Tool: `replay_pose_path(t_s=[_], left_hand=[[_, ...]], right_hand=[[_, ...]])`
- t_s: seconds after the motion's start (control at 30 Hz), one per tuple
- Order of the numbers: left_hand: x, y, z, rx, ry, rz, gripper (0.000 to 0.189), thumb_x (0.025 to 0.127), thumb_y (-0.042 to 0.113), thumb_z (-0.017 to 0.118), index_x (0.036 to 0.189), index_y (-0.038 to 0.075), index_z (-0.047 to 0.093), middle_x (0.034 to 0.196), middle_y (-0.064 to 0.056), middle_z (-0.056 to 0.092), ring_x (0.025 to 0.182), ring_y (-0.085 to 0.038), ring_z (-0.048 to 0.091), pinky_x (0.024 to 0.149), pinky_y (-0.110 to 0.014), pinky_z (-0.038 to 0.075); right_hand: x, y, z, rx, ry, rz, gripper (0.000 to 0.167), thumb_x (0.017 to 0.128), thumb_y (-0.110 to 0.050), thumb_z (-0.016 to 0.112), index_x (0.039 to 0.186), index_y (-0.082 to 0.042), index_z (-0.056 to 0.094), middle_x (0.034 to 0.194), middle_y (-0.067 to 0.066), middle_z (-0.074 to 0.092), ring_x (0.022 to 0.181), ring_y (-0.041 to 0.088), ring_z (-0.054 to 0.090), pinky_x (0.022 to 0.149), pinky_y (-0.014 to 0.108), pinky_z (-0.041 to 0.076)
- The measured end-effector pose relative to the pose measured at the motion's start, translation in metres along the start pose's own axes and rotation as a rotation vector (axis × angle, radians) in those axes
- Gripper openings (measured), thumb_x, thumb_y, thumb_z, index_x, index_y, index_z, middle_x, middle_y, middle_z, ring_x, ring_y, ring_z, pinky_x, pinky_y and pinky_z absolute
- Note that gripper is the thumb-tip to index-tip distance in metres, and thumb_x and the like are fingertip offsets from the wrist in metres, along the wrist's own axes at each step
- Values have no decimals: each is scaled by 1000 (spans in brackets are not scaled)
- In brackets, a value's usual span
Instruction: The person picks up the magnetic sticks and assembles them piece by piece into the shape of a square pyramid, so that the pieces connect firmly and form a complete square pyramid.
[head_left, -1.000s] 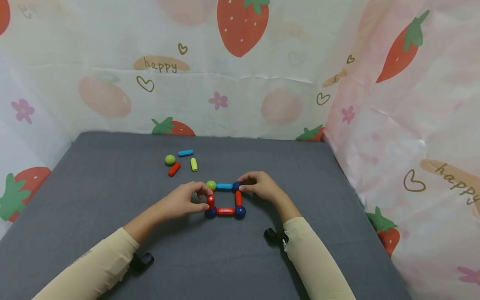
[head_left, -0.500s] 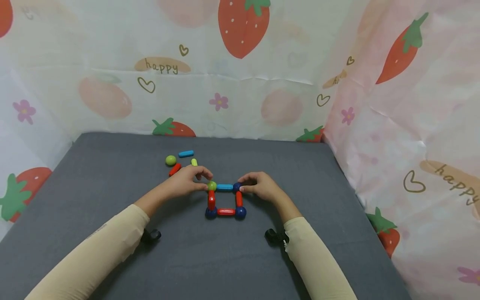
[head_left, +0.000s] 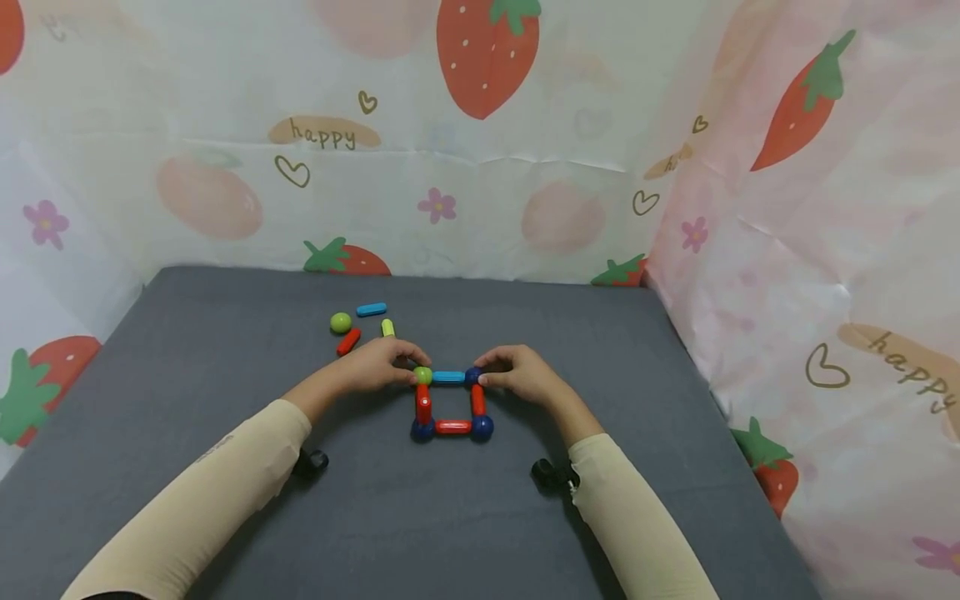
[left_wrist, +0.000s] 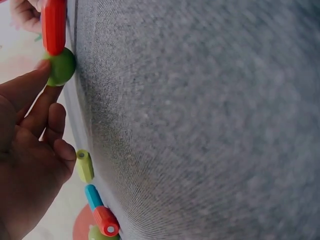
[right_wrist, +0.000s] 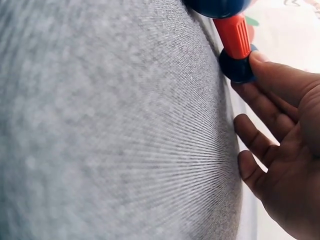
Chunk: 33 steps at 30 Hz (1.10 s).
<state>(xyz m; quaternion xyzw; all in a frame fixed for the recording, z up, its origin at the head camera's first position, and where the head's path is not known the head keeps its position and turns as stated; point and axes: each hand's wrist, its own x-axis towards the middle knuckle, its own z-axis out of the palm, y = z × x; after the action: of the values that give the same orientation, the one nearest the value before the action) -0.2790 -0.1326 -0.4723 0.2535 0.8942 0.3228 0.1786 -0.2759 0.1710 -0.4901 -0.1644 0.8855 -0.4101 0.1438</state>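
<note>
A square of magnetic rods and balls lies on the grey cloth in the head view. A light blue rod (head_left: 448,377) forms its far side; red rods (head_left: 453,427) make the others. Another red rod (head_left: 425,409) stands up from the near-left dark blue ball (head_left: 423,429). My left hand (head_left: 375,365) pinches the green ball (left_wrist: 61,68) at the far-left corner between thumb and finger. At the far-right corner, my right hand (head_left: 522,373) pinches a dark blue ball (right_wrist: 237,68). The near-right dark blue ball (head_left: 482,427) is untouched.
Beyond my left hand lie a loose green ball (head_left: 341,322), a blue rod (head_left: 371,309), a red rod (head_left: 348,342) and a yellow-green rod (head_left: 387,327). Strawberry-printed sheets (head_left: 480,208) hang behind the table and at both sides.
My left hand has let go of the upright red rod and moved away from me to the green corner ball, which it now pinches. The right hand stays on its blue ball.
</note>
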Motion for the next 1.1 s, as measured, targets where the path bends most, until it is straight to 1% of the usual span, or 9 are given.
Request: replay_pose_path(t_s=[0.17, 0.3, 0.43, 0.57, 0.63, 0.77, 0.87, 0.97, 1.1], left_hand=[[2, 1, 1, 5, -10, 8, 29, 97, 20, 73, 126, 19, 72, 125, 1, 71, 121, -23, 62, 103, -46, 50], [4, 2, 1, 4, -18, 14, 28, 97, 21, 73, 125, 20, 72, 125, 2, 71, 122, -23, 63, 102, -45, 52], [5, 3, 2, 17, -17, 4, 29, 97, 21, 73, 126, 20, 72, 124, 2, 71, 120, -23, 63, 102, -45, 52], [4, 4, 3, 23, -13, -12, 30, 97, 21, 73, 127, 20, 71, 124, 2, 71, 118, -22, 63, 101, -45, 52], [3, 4, 2, 25, -8, -16, 30, 97, 21, 73, 127, 19, 71, 124, 1, 71, 117, -21, 63, 100, -44, 52], [2, 5, 0, 28, 0, -12, 29, 97, 21, 73, 126, 19, 72, 124, 1, 71, 116, -21, 64, 99, -44, 53], [1, 5, -1, 20, -2, -9, 28, 97, 21, 73, 125, 19, 72, 124, 0, 71, 118, -23, 64, 100, -44, 53], [1, 5, -1, 14, -8, -12, 28, 97, 20, 73, 124, 19, 72, 124, 0, 71, 119, -24, 64, 100, -45, 53], [1, 4, -1, 8, -13, -22, 27, 97, 20, 73, 124, 19, 72, 124, 0, 71, 118, -23, 64, 99, -44, 53]], right_hand=[[-1, 1, -2, 2, 3, -2, 22, 93, -26, 78, 115, -21, 76, 109, -2, 73, 90, 18, 61, 76, 32, 51], [-9, -1, -5, -6, 23, -4, 23, 93, -25, 78, 115, -20, 76, 112, -2, 73, 97, 17, 65, 83, 34, 54], [-22, -7, -9, -44, 58, -10, 25, 94, -28, 77, 117, -21, 75, 116, -3, 72, 103, 16, 66, 87, 38, 55], [-39, -14, -12, -85, 83, -15, 27, 93, -30, 78, 118, -20, 75, 114, -5, 72, 100, 18, 63, 82, 36, 54], [-49, -18, -12, -77, 80, -16, 27, 93, -30, 78, 117, -19, 75, 112, -5, 72, 99, 20, 62, 79, 36, 53], [-69, -23, -5, -45, 61, -5, 25, 91, -31, 80, 113, -21, 76, 108, -6, 71, 96, 22, 62, 75, 35, 53], [-79, -25, 4, -30, 55, 9, 24, 88, -33, 82, 109, -24, 76, 105, -7, 72, 95, 18, 63, 76, 35, 53], [-84, -25, 14, -35, 52, 22, 24, 86, -33, 85, 106, -25, 75, 103, -9, 72, 96, 13, 65, 79, 34, 54], [-87, -26, 23, -71, 71, 39, 27, 83, -33, 87, 103, -23, 74, 101, -8, 72, 94, 11, 65, 78, 33, 54]])
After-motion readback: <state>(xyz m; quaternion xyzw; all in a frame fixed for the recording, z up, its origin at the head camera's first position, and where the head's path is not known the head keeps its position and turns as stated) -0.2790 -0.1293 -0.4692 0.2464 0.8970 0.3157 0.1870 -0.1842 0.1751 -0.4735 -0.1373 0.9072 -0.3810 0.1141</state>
